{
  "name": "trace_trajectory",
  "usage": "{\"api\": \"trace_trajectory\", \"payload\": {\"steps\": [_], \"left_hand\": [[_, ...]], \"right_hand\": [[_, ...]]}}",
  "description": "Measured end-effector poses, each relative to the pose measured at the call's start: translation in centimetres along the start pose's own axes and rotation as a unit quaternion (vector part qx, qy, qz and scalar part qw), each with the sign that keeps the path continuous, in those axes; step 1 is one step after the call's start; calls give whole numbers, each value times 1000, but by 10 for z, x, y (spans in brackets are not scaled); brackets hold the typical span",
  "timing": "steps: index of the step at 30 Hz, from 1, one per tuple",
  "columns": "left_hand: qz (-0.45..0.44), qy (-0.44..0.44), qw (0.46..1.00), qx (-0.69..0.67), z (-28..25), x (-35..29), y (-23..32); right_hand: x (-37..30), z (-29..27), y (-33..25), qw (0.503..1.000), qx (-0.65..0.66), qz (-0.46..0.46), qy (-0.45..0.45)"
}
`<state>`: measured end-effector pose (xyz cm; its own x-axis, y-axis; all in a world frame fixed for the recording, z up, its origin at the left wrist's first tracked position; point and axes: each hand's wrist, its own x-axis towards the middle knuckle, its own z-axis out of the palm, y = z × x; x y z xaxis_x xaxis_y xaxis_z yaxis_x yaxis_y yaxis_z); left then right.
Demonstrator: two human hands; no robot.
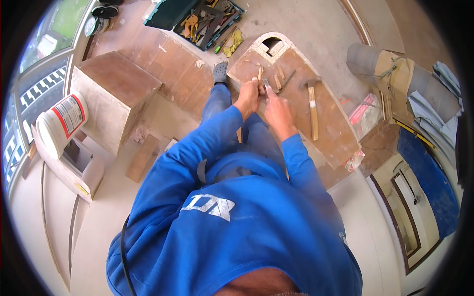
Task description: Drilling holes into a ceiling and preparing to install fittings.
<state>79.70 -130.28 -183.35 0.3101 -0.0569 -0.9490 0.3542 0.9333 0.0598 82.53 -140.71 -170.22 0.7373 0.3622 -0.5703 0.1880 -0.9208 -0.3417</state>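
My left hand (pixel 249 97) is closed around a small strip of wood (pixel 260 74) that sticks up past the fingers. Close beside it, my right hand (pixel 279 114) grips a small flat-bladed tool (pixel 266 83), its light metal end pointing away from me by the left fingers. Whether it is a chisel or a knife is too small to tell. Under both hands lies a brown wooden board (pixel 296 106) with pale edges. On it rest several wood slivers (pixel 277 82) and, to the right, a hammer (pixel 313 108) with a wooden handle.
A dark teal toolbox (pixel 163 22) full of hand tools stands open ahead, with a yellow cloth (pixel 233 43) near it. At left are a wooden box (pixel 116 79) and a white bucket (pixel 61 123). A grey roll (pixel 363 59) lies at right, near a plastic bag (pixel 364 111).
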Motion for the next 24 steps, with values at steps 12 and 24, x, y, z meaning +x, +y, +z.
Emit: {"api": "trace_trajectory", "payload": {"steps": [12, 24], "left_hand": [[337, 94, 842, 411, 28, -33, 15], [530, 123, 575, 612, 56, -7, 41]], "right_hand": [[-17, -11, 15, 1000, 7, 12, 5], [-44, -21, 17, 989, 134, 34, 59]]}}
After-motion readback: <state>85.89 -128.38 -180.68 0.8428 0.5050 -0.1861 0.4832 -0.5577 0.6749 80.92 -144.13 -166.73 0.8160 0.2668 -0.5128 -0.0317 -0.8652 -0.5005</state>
